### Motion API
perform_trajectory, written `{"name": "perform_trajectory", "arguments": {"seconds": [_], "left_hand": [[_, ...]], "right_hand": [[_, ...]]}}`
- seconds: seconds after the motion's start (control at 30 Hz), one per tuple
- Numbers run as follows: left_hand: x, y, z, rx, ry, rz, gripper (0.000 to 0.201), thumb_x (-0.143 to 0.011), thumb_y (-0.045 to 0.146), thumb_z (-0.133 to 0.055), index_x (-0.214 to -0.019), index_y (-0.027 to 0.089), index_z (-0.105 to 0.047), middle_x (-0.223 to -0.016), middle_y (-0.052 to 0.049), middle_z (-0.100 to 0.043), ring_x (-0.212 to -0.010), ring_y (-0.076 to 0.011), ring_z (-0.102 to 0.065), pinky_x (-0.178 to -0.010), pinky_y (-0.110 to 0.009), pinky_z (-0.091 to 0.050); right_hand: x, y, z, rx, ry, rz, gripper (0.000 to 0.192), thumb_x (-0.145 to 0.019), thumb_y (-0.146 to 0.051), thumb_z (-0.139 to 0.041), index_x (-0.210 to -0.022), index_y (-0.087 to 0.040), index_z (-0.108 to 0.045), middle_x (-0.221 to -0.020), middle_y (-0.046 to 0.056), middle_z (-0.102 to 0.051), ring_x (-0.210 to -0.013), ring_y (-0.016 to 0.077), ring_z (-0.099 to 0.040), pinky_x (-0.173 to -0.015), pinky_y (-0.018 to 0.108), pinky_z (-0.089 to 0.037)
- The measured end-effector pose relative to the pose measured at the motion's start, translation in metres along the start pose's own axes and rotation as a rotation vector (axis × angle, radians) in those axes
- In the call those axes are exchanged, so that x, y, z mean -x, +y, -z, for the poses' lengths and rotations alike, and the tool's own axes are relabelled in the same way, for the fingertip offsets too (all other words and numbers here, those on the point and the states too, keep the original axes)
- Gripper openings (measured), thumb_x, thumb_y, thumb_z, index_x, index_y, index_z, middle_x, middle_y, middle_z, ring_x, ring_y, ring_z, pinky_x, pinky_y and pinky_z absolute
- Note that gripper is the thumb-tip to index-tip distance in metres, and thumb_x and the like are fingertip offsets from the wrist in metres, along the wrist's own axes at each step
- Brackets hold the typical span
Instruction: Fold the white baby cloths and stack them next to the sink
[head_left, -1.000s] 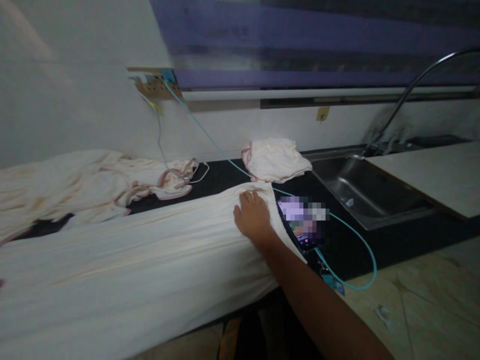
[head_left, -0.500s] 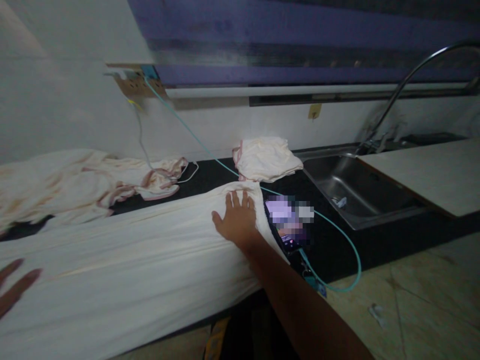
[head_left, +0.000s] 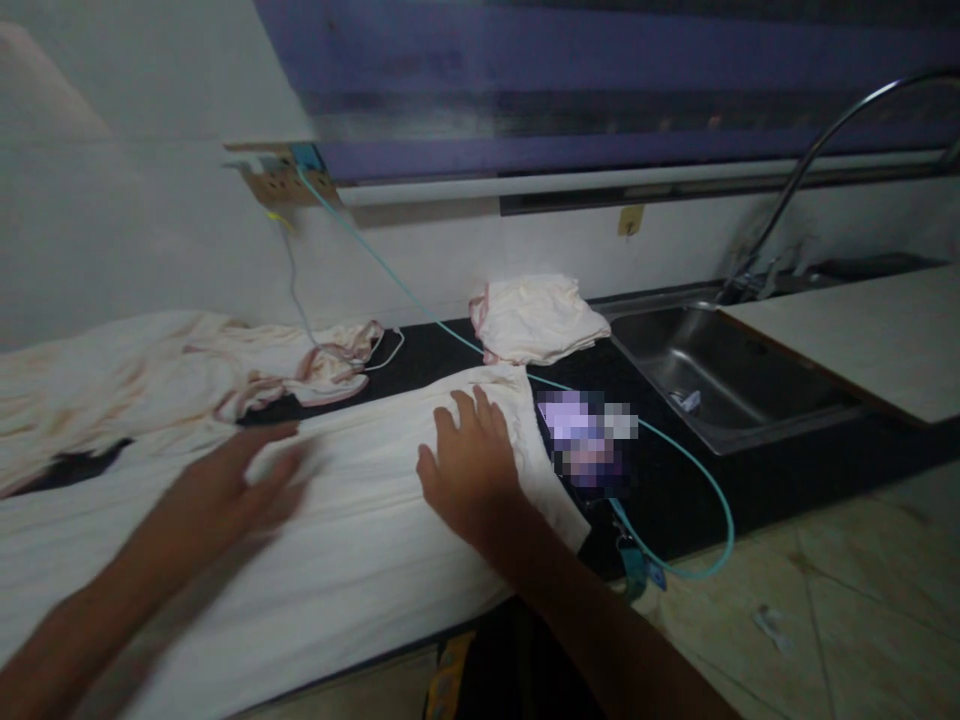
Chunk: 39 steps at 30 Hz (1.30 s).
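Dark counter (head_left: pixel 675 480): two hands, left hand (head_left: pixel 240 480) and right hand (head_left: pixel 469 470), flat on one cloth (head_left: pixel 360 540).

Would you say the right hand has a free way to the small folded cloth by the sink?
Probably yes: the right hand lies flat on the long cloth, and only the teal cable crosses the counter before the folded cloth.

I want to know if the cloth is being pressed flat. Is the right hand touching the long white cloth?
Touching. In the head view the right hand lies palm down, fingers spread, flat on the long white cloth near its end, with no gap showing between them.
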<state>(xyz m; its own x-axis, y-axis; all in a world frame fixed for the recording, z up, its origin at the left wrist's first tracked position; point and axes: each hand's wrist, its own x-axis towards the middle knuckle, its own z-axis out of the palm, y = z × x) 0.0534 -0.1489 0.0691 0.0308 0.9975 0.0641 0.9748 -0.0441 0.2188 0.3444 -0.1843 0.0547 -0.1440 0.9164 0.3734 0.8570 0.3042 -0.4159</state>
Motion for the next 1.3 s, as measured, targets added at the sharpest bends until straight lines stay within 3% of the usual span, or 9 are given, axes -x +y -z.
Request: {"name": "perform_trajectory", "arguments": {"seconds": [0.17,0.27,0.37,0.47,0.67,0.8,0.93,1.1,1.3], "left_hand": [[-0.078,0.114,-0.049,0.155,-0.024,-0.423,0.076,-0.098,0.068,-0.033,-0.142,0.011,-0.056,-0.145,-0.016,-0.061,-0.134,-0.0289,-0.056,-0.119,-0.041,-0.039],[-0.118,0.171,-0.074,0.092,-0.054,-0.455,0.091,-0.094,0.073,-0.037,-0.151,0.003,-0.047,-0.153,-0.026,-0.051,-0.139,-0.0392,-0.051,-0.12,-0.051,-0.037],[-0.143,0.201,-0.091,0.083,-0.108,-0.426,0.093,-0.089,0.08,-0.041,-0.145,0.006,-0.054,-0.143,-0.027,-0.058,-0.129,-0.0406,-0.058,-0.11,-0.052,-0.045],[-0.156,0.213,-0.092,0.103,-0.179,-0.475,0.083,-0.09,0.078,-0.043,-0.138,0.013,-0.061,-0.14,-0.022,-0.063,-0.128,-0.0375,-0.059,-0.11,-0.049,-0.046],[-0.159,0.226,-0.063,0.141,-0.475,-0.605,0.082,-0.088,0.077,-0.048,-0.148,0.02,-0.058,-0.155,-0.013,-0.055,-0.137,-0.0312,-0.056,-0.116,-0.039,-0.041],[-0.154,0.233,-0.054,0.067,-0.442,-0.735,0.078,-0.09,0.069,-0.05,-0.15,0.019,-0.054,-0.154,-0.014,-0.055,-0.139,-0.0298,-0.054,-0.116,-0.036,-0.04],[-0.149,0.236,-0.044,0.019,-0.408,-0.758,0.064,-0.095,0.064,-0.043,-0.126,0.013,-0.067,-0.127,-0.016,-0.071,-0.108,-0.0273,-0.067,-0.097,-0.036,-0.049],[-0.133,0.247,-0.019,0.065,-0.31,-0.794,0.058,-0.095,0.066,-0.045,-0.111,0.015,-0.066,-0.105,-0.01,-0.073,-0.09,-0.0236,-0.067,-0.082,-0.033,-0.049],[-0.098,0.262,0.004,-0.046,-0.426,-0.809,0.04,-0.095,0.052,-0.053,-0.105,0.017,-0.068,-0.095,-0.007,-0.073,-0.081,-0.0197,-0.064,-0.079,-0.03,-0.048]], "right_hand": [[0.056,-0.007,0.011,-0.003,-0.032,0.054,0.044,-0.1,-0.04,-0.059,-0.13,-0.008,-0.065,-0.148,0.023,-0.056,-0.148,0.0394,-0.041,-0.12,0.057,-0.039],[0.085,0.01,0.002,0.059,0.021,0.107,0.049,-0.102,-0.039,-0.057,-0.139,-0.007,-0.059,-0.151,0.023,-0.055,-0.152,0.0391,-0.038,-0.121,0.055,-0.041],[0.101,0.028,-0.009,0.097,0.051,0.102,0.053,-0.103,-0.04,-0.058,-0.144,-0.009,-0.055,-0.153,0.022,-0.054,-0.154,0.0398,-0.034,-0.121,0.056,-0.042],[0.107,0.036,-0.018,0.096,0.056,0.072,0.055,-0.101,-0.042,-0.061,-0.146,-0.011,-0.054,-0.152,0.021,-0.055,-0.154,0.0413,-0.034,-0.118,0.057,-0.046],[0.107,0.032,-0.018,0.099,0.127,0.097,0.054,-0.102,-0.041,-0.059,-0.147,-0.01,-0.053,-0.156,0.023,-0.051,-0.157,0.0419,-0.028,-0.116,0.06,-0.048],[0.103,0.03,-0.017,0.097,0.15,0.049,0.056,-0.101,-0.041,-0.061,-0.147,-0.009,-0.053,-0.16,0.025,-0.045,-0.157,0.0421,-0.026,-0.117,0.06,-0.047],[0.095,0.03,-0.025,0.105,0.104,-0.022,0.057,-0.1,-0.045,-0.063,-0.144,-0.009,-0.057,-0.157,0.026,-0.049,-0.155,0.0448,-0.029,-0.117,0.062,-0.044],[0.086,0.029,-0.022,0.065,0.004,-0.076,0.055,-0.098,-0.045,-0.065,-0.142,-0.012,-0.059,-0.159,0.024,-0.047,-0.156,0.0429,-0.03,-0.12,0.061,-0.04],[0.113,0.031,0.005,0.014,0.088,0.08,0.042,-0.104,-0.032,-0.052,-0.139,-0.012,-0.06,-0.158,0.018,-0.051,-0.156,0.0334,-0.033,-0.121,0.051,-0.044]]}}
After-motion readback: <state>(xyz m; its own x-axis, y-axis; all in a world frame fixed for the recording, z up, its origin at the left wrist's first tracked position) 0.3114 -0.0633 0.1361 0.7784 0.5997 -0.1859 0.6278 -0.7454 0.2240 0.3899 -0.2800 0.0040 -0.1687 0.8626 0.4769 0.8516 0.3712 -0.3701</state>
